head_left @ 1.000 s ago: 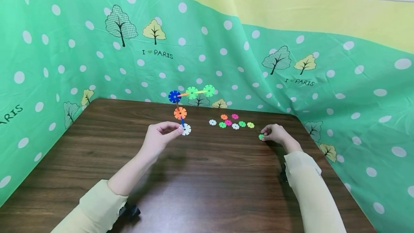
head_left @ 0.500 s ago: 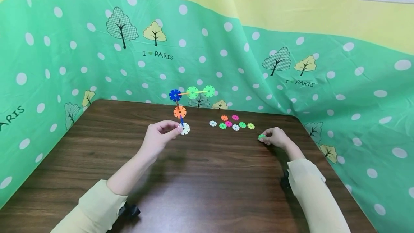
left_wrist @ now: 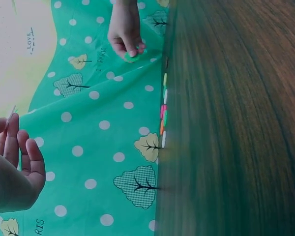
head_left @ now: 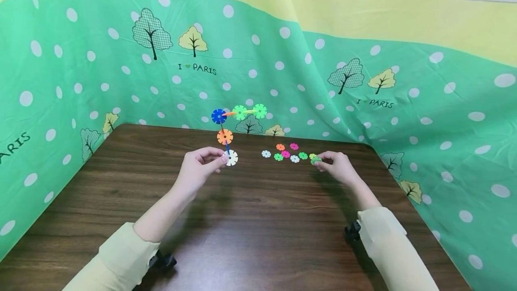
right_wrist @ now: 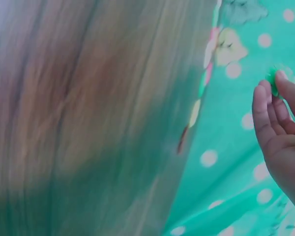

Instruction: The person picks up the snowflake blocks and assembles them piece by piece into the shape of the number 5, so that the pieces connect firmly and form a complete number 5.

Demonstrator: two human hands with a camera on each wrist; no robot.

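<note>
In the head view my left hand pinches a white notched disc between thumb and fingers, above the table. From that disc rises a linked chain: a blue piece seen edge-on, an orange disc, a dark blue disc and two green discs reaching right, joined by thin edge-on pieces. Over to the right, my right hand pinches a loose green disc. The right wrist view also has this green disc between thumb and fingertips, off the table.
Several loose discs lie near the back of the brown table: pink, orange, white, green and yellow. A green and yellow curtain hangs behind the table and at its sides.
My right hand has lifted the green disc from the table and moved it left, towards the loose discs. The left hand and its chain have risen slightly.
</note>
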